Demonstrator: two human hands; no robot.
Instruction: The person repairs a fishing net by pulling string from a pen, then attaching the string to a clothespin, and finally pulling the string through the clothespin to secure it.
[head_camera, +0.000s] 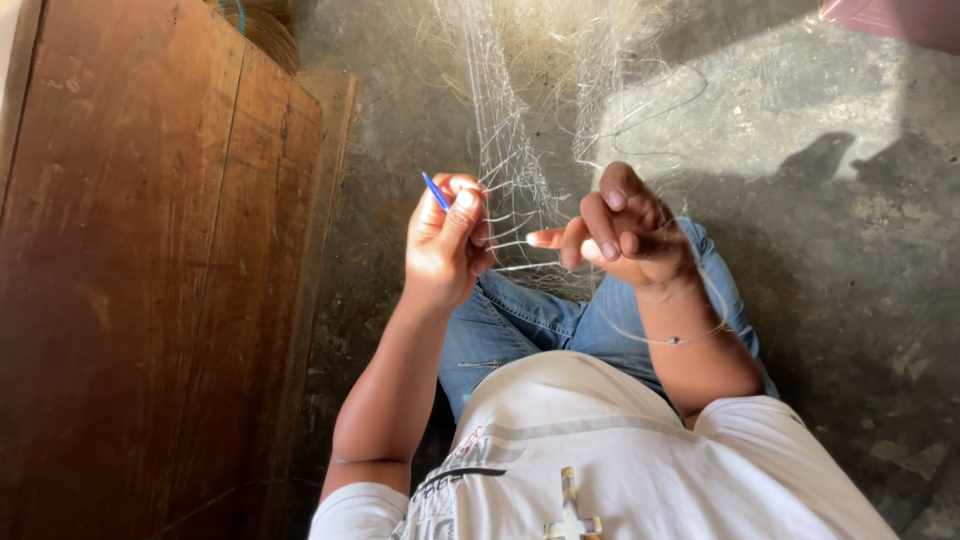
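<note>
A thin, pale fishing net (510, 120) hangs from the top of the view down over my knees. My left hand (445, 240) is closed around a slim blue netting needle (435, 191) whose tip sticks up past my fingers, and it also pinches strands of the mesh. My right hand (625, 230) sits just to the right, fingers curled, gripping net strands stretched between both hands. A loose loop of clear line (676, 340) drapes across my right forearm. I am seated, in blue jeans (520, 325) and a white shirt.
A dark brown wooden plank wall or door (150, 280) fills the left side. The floor is rough grey concrete (860, 250) with sun and shadow patches. A pink object's corner (900, 18) shows at top right.
</note>
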